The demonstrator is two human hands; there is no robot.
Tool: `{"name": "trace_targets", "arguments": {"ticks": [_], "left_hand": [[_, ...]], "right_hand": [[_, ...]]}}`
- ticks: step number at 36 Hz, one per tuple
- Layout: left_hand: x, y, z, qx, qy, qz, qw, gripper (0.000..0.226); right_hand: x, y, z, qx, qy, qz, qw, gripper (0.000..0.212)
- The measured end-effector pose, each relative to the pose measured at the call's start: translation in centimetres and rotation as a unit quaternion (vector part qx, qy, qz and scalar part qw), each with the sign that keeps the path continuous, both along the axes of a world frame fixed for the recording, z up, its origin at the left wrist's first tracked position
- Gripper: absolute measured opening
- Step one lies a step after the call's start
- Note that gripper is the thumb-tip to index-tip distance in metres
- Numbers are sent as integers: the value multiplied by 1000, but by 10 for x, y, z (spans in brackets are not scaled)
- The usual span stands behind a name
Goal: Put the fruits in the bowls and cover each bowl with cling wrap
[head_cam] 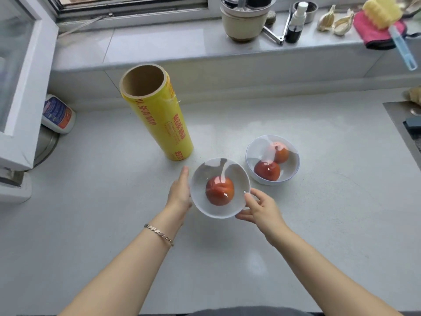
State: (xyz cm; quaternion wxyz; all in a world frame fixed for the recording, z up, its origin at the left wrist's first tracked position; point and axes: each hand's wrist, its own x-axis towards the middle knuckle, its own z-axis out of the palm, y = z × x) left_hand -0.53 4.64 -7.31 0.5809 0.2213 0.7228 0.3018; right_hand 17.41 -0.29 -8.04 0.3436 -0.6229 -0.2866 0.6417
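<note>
A white bowl [230, 209] sits on the counter in front of me with one red fruit [219, 190] inside and shiny cling wrap stretched over its top. My left hand [180, 192] presses flat against the bowl's left side. My right hand [259, 208] cups its lower right rim, fingers on the wrap. Behind it to the right stands a second white bowl [293, 166] holding two red fruits [267, 171], also under cling wrap. A tall yellow cling wrap roll [159, 119] stands upright to the left of the bowls.
A white plastic bottle [58, 114] lies at the far left next to a round metal lid [45, 144]. The windowsill carries a cream pot [245, 26], a spray bottle [296, 21], garlic [337, 21] and a pink cloth [378, 34]. A sink edge [401, 119] is at the right.
</note>
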Motion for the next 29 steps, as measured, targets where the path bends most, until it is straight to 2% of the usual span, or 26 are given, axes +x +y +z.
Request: {"name": "trace_targets", "arguments": {"ticks": [3,7,9,16,22,27,29], "left_hand": [[-6,1,2,21,80,-11,996,38],[-10,-16,7,0,59,-113,992,22],[-12,-24,3,-12,56,-146,988,20],[-17,-42,-2,-34,62,-176,982,18],[-16,-44,-1,-27,65,-182,981,18],[-13,-47,3,-12,82,-203,976,18],[-11,-48,6,6,104,-228,968,18]], "right_hand": [[-14,24,-9,-7,13,-46,999,30],[-30,51,-14,-17,19,-76,997,23],[-36,60,-18,-25,8,-78,997,26],[-42,63,-27,-42,16,-92,995,35],[-37,56,-28,-41,7,-72,997,28],[-25,53,-21,-23,-106,2,994,28],[-15,51,-13,-32,-149,67,986,23]]}}
